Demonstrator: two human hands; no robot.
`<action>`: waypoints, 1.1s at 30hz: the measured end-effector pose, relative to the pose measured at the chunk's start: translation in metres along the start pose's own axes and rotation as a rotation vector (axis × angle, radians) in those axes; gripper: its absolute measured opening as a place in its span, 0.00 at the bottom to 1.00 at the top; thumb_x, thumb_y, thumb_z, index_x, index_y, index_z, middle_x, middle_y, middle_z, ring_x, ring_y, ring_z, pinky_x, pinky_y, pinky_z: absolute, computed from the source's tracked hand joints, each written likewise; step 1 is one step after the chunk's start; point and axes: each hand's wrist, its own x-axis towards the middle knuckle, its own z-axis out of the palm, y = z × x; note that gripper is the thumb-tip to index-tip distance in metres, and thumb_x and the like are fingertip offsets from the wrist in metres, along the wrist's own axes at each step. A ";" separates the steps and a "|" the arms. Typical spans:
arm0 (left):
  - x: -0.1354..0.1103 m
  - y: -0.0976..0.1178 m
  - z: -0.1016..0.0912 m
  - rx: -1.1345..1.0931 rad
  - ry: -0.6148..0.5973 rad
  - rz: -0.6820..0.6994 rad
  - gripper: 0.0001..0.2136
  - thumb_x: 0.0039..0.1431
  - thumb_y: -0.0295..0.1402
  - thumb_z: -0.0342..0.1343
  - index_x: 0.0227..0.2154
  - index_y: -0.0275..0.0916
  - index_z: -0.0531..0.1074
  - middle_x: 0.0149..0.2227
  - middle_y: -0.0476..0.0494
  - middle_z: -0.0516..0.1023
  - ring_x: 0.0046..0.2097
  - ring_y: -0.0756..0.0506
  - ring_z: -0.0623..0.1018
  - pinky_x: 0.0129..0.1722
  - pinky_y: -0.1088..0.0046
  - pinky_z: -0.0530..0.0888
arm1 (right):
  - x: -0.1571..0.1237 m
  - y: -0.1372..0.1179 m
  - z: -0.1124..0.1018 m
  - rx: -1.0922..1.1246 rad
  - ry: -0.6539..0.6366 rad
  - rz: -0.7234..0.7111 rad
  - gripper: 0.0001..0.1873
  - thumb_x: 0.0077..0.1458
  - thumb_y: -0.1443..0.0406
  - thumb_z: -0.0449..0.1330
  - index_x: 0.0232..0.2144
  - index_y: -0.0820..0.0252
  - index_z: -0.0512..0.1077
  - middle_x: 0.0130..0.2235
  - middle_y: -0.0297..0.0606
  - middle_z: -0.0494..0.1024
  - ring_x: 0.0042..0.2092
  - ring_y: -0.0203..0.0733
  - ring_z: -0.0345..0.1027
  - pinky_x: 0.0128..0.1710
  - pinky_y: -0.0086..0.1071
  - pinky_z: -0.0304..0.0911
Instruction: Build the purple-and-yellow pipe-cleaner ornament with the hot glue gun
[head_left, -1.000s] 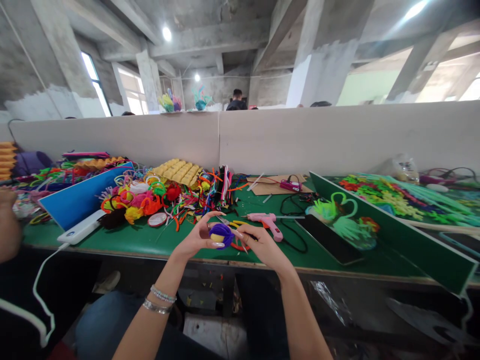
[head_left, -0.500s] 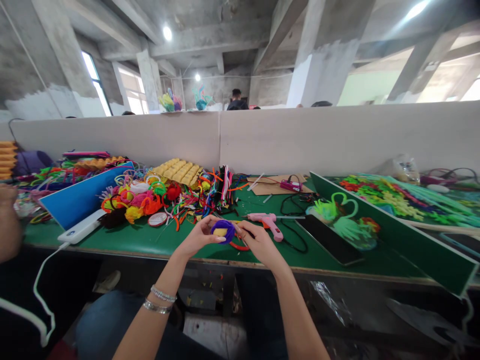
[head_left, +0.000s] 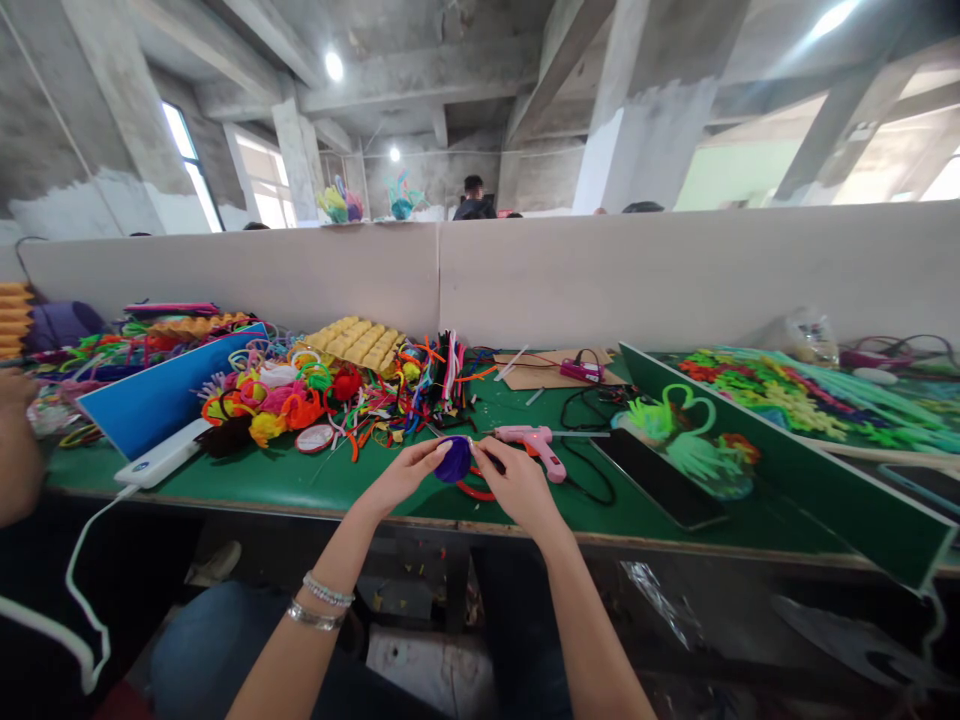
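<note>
A small ball wrapped in purple pipe cleaner (head_left: 454, 460) is pinched between both my hands just above the front of the green table (head_left: 315, 480). My left hand (head_left: 405, 473) grips its left side with thumb and fingers closed. On its right side, the fingers of my right hand (head_left: 517, 485) are closed on it. Under my hands lie red-handled scissors (head_left: 474, 490). A pink glue gun (head_left: 536, 442) rests right behind my right hand.
A heap of coloured pipe cleaners and pompoms (head_left: 322, 395) fills the table's left. A blue board (head_left: 161, 395) leans there, a green board (head_left: 780, 470) at right, a black phone (head_left: 652, 478) beside it. A co-worker's hand (head_left: 15, 450) shows at far left.
The yellow core seen earlier is now covered by purple. Both hands have shifted slightly forward and lower over the table, still turning the ball.
</note>
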 end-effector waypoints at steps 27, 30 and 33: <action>-0.006 -0.002 0.003 0.050 -0.061 0.274 0.27 0.39 0.30 0.66 0.46 0.37 0.68 0.47 0.39 0.73 0.50 0.42 0.71 0.54 0.62 0.64 | 0.001 -0.009 -0.005 0.725 -0.238 0.070 0.24 0.50 0.48 0.54 0.16 0.59 0.59 0.15 0.26 0.52 0.19 0.28 0.44 0.18 0.27 0.41; -0.006 -0.004 0.002 0.043 -0.033 0.260 0.27 0.39 0.30 0.66 0.46 0.37 0.67 0.47 0.39 0.73 0.51 0.42 0.71 0.55 0.62 0.64 | 0.002 -0.010 -0.003 0.609 -0.152 0.045 0.25 0.50 0.47 0.53 0.15 0.59 0.57 0.16 0.27 0.53 0.20 0.30 0.45 0.19 0.27 0.44; -0.006 -0.004 0.002 0.076 -0.005 0.228 0.29 0.40 0.31 0.66 0.48 0.36 0.65 0.49 0.38 0.72 0.52 0.42 0.70 0.55 0.61 0.63 | 0.003 -0.007 0.000 0.508 -0.104 0.031 0.24 0.52 0.48 0.52 0.16 0.59 0.56 0.17 0.27 0.52 0.21 0.30 0.45 0.20 0.27 0.45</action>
